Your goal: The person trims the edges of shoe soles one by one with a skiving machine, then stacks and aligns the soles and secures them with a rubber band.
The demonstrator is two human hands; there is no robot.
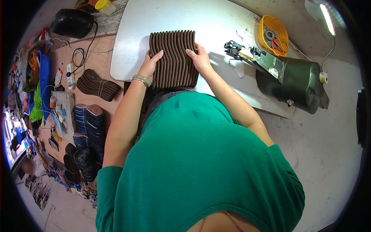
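Observation:
A wide stack of dark brown, wavy sole-shaped pieces (pixel 174 60) stands on edge at the front of the white table (pixel 133 46). My left hand (pixel 150 65) grips its left side, with the thumb over the front and the other fingers mostly hidden. Around that wrist is a pale bangle. On the right side, my right hand (pixel 200 61) presses against the stack, thumb on its face and fingers behind the edge. The pieces sit tightly side by side between both hands.
Right of the stack is a dark green sewing machine (pixel 286 79), with a yellow basket (pixel 284 24) of tools behind it. At left lie a tied brown bundle (pixel 96 85), dark blue bundles (pixel 91 123), a power strip (pixel 70 77) and cables. A person (pixel 29 166) is at the far lower left.

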